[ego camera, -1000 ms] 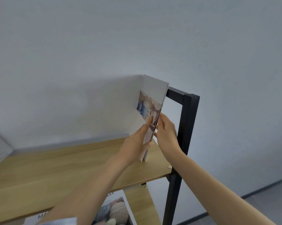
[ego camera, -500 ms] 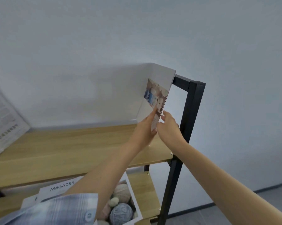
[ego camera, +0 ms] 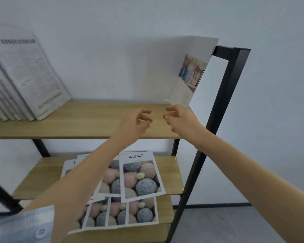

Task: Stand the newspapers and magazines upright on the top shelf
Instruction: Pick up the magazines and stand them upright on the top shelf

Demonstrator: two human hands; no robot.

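One magazine [ego camera: 191, 74] stands upright at the right end of the top shelf [ego camera: 88, 120], leaning on the black frame post [ego camera: 225, 88]. Below it, the left hand [ego camera: 135, 123] and right hand [ego camera: 181, 118] hang loosely curled, holding nothing. Newspapers [ego camera: 23, 79] lean at the left end. More magazines [ego camera: 139, 176] lie flat on the lower shelf [ego camera: 172, 174].

Both my arms reach forward and up, bare from the elbow down. My left hand [ego camera: 135, 122] hangs with fingers loosely curled, gripping nothing. My right hand [ego camera: 181, 118] sits just beside it, palm turned toward it, fingers relaxed and half bent, also empty. The two hands are close but apart.
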